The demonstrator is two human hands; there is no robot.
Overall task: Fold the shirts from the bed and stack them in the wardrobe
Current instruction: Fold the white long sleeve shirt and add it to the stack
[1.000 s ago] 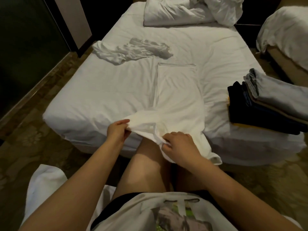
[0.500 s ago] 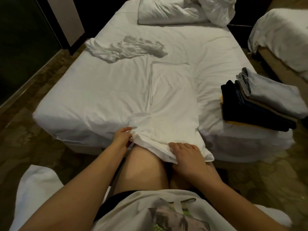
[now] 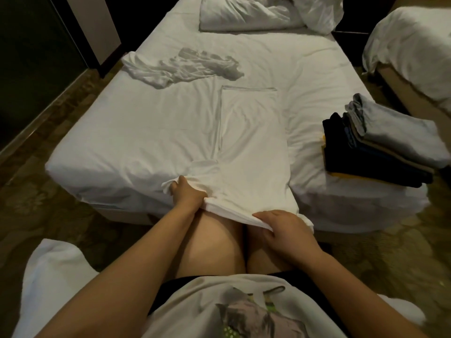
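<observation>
White shirt (image 3: 251,147) spreads on bed (image 3: 122,147), crumpled shirt (image 3: 185,67) beyond, folded stack (image 3: 380,147) beside.

Left hand (image 3: 186,192) fingertips buried under long folded white fabric shirt (image 3: 251,147). Stack of dark and grey folded clothes (image 3: 380,147) clipped by right edge; crumpled white pillow (image 3: 244,15) clipped at top.

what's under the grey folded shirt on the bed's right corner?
Under the grey shirt: edges of folded tan, blue and black garments, a yellow one lowest, on the bed. How many there are is covered.
</observation>
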